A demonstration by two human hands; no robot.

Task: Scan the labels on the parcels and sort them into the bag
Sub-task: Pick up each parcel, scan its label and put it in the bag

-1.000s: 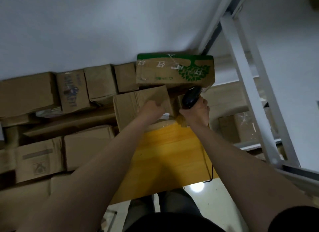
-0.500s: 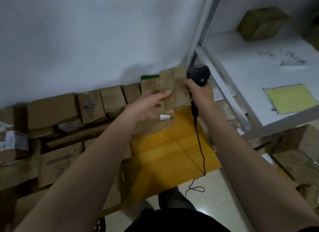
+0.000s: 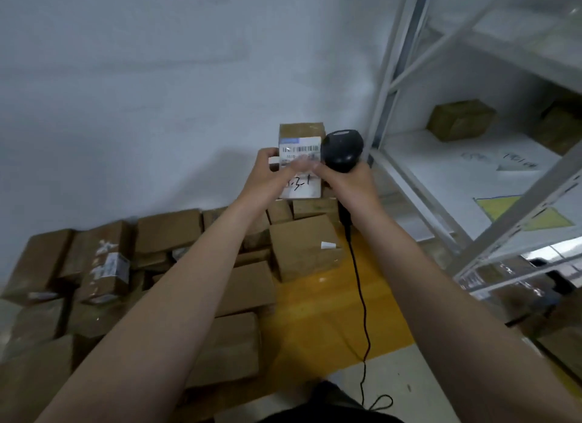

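A small cardboard parcel (image 3: 300, 131) is held up in front of the white wall (image 3: 157, 92) by the left hand (image 3: 274, 174), whose thumb and fingers are curled round its left edge and across its face. Its white label (image 3: 302, 191) is turned toward the camera. A barcode is seen near the top and a handwritten mark lower down (the fingers lying over it are blurred, so their exact placing cannot be told).

Just beside the parcel, on its right, a black scanner (image 3: 343, 148) is gripped by the handle in the right hand (image 3: 354, 183), with its head upright. Whether the head touches the parcel's edge cannot be told. A black cable (image 3: 364, 309) is hung from the handle down to the pale floor (image 3: 409, 375), where it ends in a loop.

Below the hands, many brown boxes (image 3: 248, 287) are piled on a yellow surface (image 3: 315, 328) against the wall. At the right a white shelf rack (image 3: 392, 76) is seen. A brown carton (image 3: 459, 118) is set on one shelf, and nearer to the camera a yellow sheet (image 3: 497, 207) is laid flat.
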